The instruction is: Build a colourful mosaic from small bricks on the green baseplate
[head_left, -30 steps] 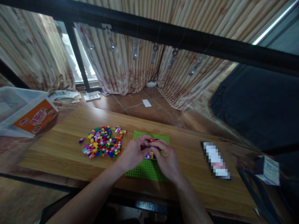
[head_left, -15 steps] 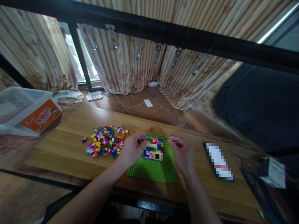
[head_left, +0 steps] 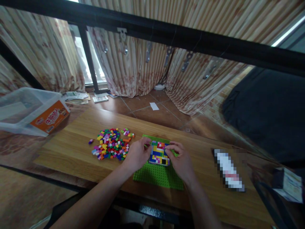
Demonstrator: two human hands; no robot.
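A square, many-coloured build of toy bricks (head_left: 159,155) sits on a green studded baseplate (head_left: 159,178), toward its far half. My left hand (head_left: 137,155) is at the build's left side, fingers curled, thumb and fingertips close together near its far left corner. On the opposite side my right hand (head_left: 180,159) has its fingers bent, with the tips at the build's right edge. What either hand holds, if anything, is too small or hidden to make out. Left of the baseplate lies a heap of loose bricks (head_left: 111,144).
The wooden table (head_left: 76,152) carries everything. Its right side holds a blurred-out white item (head_left: 228,170). Beyond the left end stands a clear plastic bin (head_left: 30,111) with an orange label. A dark bar (head_left: 152,28) crosses in front of the curtains (head_left: 133,70).
My right hand has moved left, from beside the build to its right edge. My left hand stays by the left side. The whole view has shifted slightly.
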